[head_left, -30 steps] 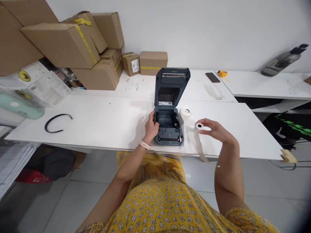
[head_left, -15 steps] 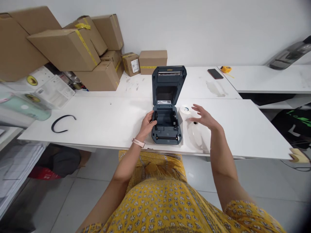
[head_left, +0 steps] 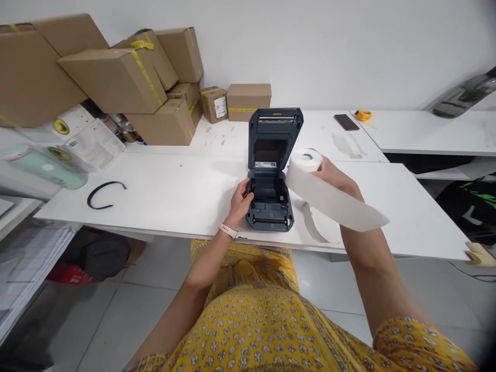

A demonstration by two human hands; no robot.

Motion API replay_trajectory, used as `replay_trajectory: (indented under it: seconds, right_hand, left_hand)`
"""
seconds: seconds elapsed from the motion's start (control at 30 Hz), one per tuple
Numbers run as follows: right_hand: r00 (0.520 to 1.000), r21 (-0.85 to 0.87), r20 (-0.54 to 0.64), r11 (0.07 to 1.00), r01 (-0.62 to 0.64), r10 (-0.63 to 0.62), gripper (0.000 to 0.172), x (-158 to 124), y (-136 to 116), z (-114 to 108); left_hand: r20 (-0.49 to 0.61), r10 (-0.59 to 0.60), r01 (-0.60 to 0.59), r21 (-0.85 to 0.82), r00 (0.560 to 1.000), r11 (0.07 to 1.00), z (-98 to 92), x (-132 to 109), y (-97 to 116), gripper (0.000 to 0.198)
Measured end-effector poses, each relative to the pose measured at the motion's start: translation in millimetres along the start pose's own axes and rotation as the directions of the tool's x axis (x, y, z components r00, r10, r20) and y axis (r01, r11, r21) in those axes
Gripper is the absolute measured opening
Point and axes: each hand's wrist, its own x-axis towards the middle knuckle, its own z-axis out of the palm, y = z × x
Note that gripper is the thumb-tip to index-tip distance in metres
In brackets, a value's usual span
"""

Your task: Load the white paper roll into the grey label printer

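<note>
Person's right hand (head_left: 336, 178) gripping label roll (head_left: 306, 161), core axis pointing upward; open label printer (head_left: 269, 202) lying between it and left hand (head_left: 241, 199), which is clasping printer's left wall.

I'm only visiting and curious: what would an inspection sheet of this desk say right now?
Surface: white table, smudged toward the back.
Job's things: printer, lid up, no roll inside; paper roll lifted beside it, its strip trailing to the right.
Clutter: loose paper strip, black curved band, phone, yellow tape measure.
Hands: left hand grips the printer's left wall; right hand holds the paper roll.
Cables: nothing seen.
Surroundings: cardboard boxes stacked at back left, a white wall, a second table to the right.
</note>
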Motion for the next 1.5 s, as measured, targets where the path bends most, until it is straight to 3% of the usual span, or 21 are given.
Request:
replay_trajectory:
  seconds: [0.1, 0.23, 0.4, 0.6, 0.8, 0.9, 1.0, 1.1, 1.17, 1.2, 1.27, 1.3, 1.33, 1.37, 1.5]
  right_hand:
    - [0.970, -0.179, 0.229, 0.975, 0.131, -0.088, 0.075, 15, -32, 27]
    - [0.889, -0.434, 0.457, 0.862, 0.261, -0.039, 0.072, 38, -41, 61]
    - [0.828, -0.573, 0.551, 0.770, 0.282, 0.107, 0.075, 51, -35, 71]
    - [0.799, -0.610, 0.569, 0.750, 0.253, 0.193, 0.075, 54, -37, 73]
    - [0.820, -0.735, 0.490, 0.646, 0.207, 0.295, 0.079, 57, -24, 94]
    - [0.856, -0.773, 0.436, 0.603, 0.198, 0.278, 0.083, 57, -16, 101]
    - [0.876, -0.750, 0.426, 0.630, 0.202, 0.227, 0.082, 53, -16, 98]
    - [0.906, -0.578, 0.422, 0.779, 0.244, 0.029, 0.062, 46, -31, 82]
    - [0.951, -0.430, 0.212, 0.852, 0.299, -0.227, 0.049, 45, -47, 65]
    - [0.936, -0.396, 0.034, 0.856, 0.334, -0.350, 0.048, 47, -57, 55]
    - [0.803, -0.431, -0.288, 0.820, 0.377, -0.521, 0.052, 60, -73, 36]
    - [0.732, -0.470, -0.373, 0.796, 0.381, -0.570, 0.054, 70, -79, 26]
    - [0.694, -0.501, -0.406, 0.780, 0.375, -0.595, 0.056, 82, -82, 18]
    - [0.691, -0.513, -0.408, 0.776, 0.367, -0.597, 0.060, 96, -84, 11]
    - [0.807, -0.457, -0.322, 0.828, 0.325, -0.494, 0.078, 134, -76, 1]
  left_hand:
    - [0.002, -0.007, 0.007, -0.006, 1.000, 1.000, 0.6, 0, 1, 0.061]
    - [0.013, -0.016, 0.016, 0.015, 1.000, 1.000, 2.0, -1, 3, 0.061]
    - [-0.026, -0.023, 0.026, 0.098, 0.999, 0.995, 2.4, -2, 2, 0.057]
    - [-0.033, -0.030, 0.034, 0.145, 0.999, 0.989, 1.1, -4, 4, 0.055]
    - [-0.032, -0.032, 0.038, 0.196, 0.999, 0.980, 2.2, -5, 8, 0.054]
    - [-0.030, -0.039, 0.044, 0.196, 0.999, 0.980, 1.9, -5, 7, 0.052]
    - [-0.027, -0.036, 0.041, 0.182, 0.999, 0.982, 1.5, -5, 6, 0.051]
    - [-0.023, -0.039, 0.043, 0.174, 0.999, 0.984, 1.9, -5, 7, 0.051]
    - [-0.026, -0.042, 0.046, 0.161, 0.999, 0.986, 2.4, -5, 7, 0.051]
    - [-0.030, -0.041, 0.046, 0.156, 0.999, 0.987, 2.5, -5, 7, 0.051]
    - [-0.032, -0.035, 0.040, 0.155, 0.999, 0.987, 2.6, -5, 8, 0.051]
    - [-0.031, -0.032, 0.037, 0.157, 0.999, 0.987, 2.5, -5, 8, 0.051]
    - [-0.029, -0.032, 0.036, 0.161, 0.999, 0.986, 2.3, -5, 8, 0.051]
    - [-0.027, -0.033, 0.037, 0.167, 0.999, 0.985, 2.2, -5, 9, 0.051]
    - [-0.014, -0.049, 0.051, 0.170, 0.999, 0.984, 2.3, -5, 11, 0.051]
